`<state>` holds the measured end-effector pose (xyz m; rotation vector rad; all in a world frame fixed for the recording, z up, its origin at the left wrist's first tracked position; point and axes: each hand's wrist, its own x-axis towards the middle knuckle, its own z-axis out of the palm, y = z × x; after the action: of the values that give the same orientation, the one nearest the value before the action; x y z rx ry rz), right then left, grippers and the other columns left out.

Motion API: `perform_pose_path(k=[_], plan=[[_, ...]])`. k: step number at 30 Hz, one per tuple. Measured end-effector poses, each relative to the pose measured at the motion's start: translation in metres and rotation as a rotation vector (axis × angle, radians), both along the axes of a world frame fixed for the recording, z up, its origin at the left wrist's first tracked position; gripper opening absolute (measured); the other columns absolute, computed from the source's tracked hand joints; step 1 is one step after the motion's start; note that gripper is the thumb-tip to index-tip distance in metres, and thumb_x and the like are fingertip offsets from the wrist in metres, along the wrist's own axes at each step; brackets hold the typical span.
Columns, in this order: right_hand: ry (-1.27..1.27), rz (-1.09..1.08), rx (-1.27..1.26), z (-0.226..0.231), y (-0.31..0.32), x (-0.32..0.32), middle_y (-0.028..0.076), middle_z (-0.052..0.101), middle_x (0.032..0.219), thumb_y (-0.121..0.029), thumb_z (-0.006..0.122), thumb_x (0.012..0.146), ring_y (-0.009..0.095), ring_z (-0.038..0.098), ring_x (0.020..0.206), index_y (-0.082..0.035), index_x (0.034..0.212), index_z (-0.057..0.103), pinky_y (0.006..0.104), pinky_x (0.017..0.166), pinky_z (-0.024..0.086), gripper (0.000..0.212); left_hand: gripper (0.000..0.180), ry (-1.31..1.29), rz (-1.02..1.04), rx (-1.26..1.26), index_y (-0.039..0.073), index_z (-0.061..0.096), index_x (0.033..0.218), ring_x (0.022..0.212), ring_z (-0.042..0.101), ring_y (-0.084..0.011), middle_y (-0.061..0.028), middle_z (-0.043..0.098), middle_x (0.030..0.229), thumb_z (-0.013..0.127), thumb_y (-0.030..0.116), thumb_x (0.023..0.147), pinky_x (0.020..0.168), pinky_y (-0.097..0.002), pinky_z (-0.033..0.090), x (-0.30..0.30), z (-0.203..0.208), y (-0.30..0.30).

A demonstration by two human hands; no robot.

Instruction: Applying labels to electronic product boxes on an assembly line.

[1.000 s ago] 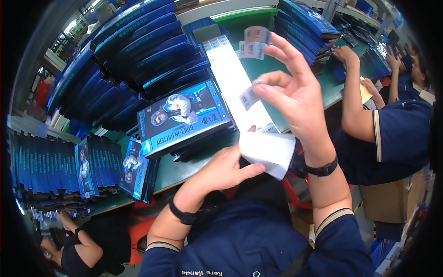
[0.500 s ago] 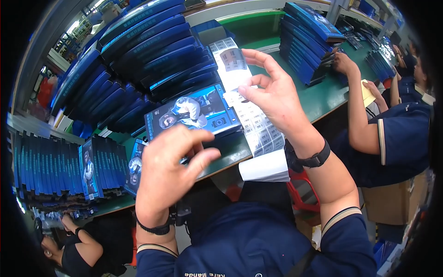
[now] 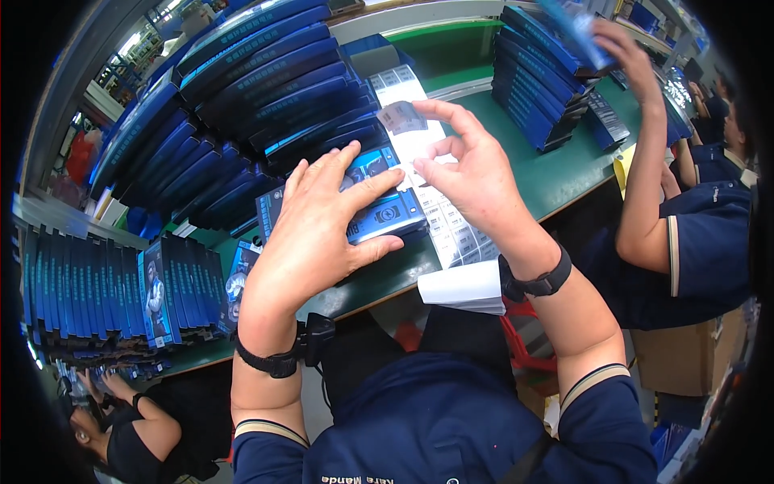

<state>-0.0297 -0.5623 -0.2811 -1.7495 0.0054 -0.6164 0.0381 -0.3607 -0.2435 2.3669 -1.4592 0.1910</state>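
Observation:
Spread out flat, my left hand (image 3: pixel 322 206) presses on a blue box (image 3: pixel 387 216) with a printed figure, covering much of its top. Just right of the box, my right hand (image 3: pixel 472 161) has its fingers bent, the thumb near the middle finger. A small greyish piece of labels (image 3: pixel 401 118) clings at its index fingertip, lifted over a white label sheet (image 3: pixel 451 219). That long sheet, printed with rows of small labels, lies beside the box, and its folded white end (image 3: pixel 461 288) hangs over the table's front edge.
Tall stacks of blue boxes (image 3: pixel 266 89) stand behind and left, with a row of upright boxes (image 3: pixel 89 282) farther left. Another stack (image 3: pixel 536 97) rises at the right on the green table (image 3: pixel 556 181). A co-worker's hand (image 3: pixel 625 52) holds a box there; another person (image 3: pixel 137 419) sits at lower left.
My left hand has come down onto the box, right of where it hovered. The label piece at my right hand has tilted leftward. The co-worker at right has raised a box over the stack.

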Motion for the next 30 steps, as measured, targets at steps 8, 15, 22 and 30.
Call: perform_pose_path(k=[8,15,22,30], plan=[[-0.006,-0.133,-0.193,0.022,-0.001,-0.031,0.014,0.052,0.132,-0.024,0.063,0.097,0.011,0.059,0.085,-0.010,0.150,0.035,0.0270,0.077,0.049,0.062,0.059,-0.046,-0.031,-0.152,0.027,0.075,0.116,0.129,0.047,-0.0382,-0.0181,0.049,0.144,0.088,0.026,0.058,0.108,-0.0480,0.034,-0.024,0.014,0.007],[-0.338,0.169,0.494,0.032,0.031,-0.050,0.010,0.046,0.126,0.013,0.048,0.093,0.007,0.060,0.092,-0.011,0.151,0.029,0.0209,0.083,0.050,0.066,0.061,0.018,-0.142,-0.419,0.020,0.075,0.115,0.131,0.046,-0.0440,-0.0279,0.042,0.146,0.091,0.036,0.058,0.108,-0.0493,0.038,-0.063,0.013,0.003],[-0.282,0.504,0.921,0.027,0.054,-0.067,0.015,0.043,0.141,-0.008,0.044,0.103,0.021,0.051,0.127,-0.021,0.159,0.010,0.0363,0.106,0.046,0.067,0.070,0.102,-0.217,-0.655,0.022,0.071,0.122,0.135,0.037,-0.0478,-0.0321,0.028,0.149,0.096,0.026,0.056,0.111,-0.0511,0.034,-0.093,-0.006,-0.004],[-0.116,0.210,0.122,0.029,0.049,-0.075,0.021,0.025,0.154,0.006,0.057,0.086,0.011,0.057,0.097,-0.016,0.159,-0.005,0.0251,0.084,0.047,0.099,0.147,0.148,-0.155,-0.416,0.009,-0.008,0.157,0.139,0.035,-0.0325,-0.0178,0.013,0.155,0.098,0.032,0.057,0.111,-0.0465,0.037,-0.097,0.003,0.029]])
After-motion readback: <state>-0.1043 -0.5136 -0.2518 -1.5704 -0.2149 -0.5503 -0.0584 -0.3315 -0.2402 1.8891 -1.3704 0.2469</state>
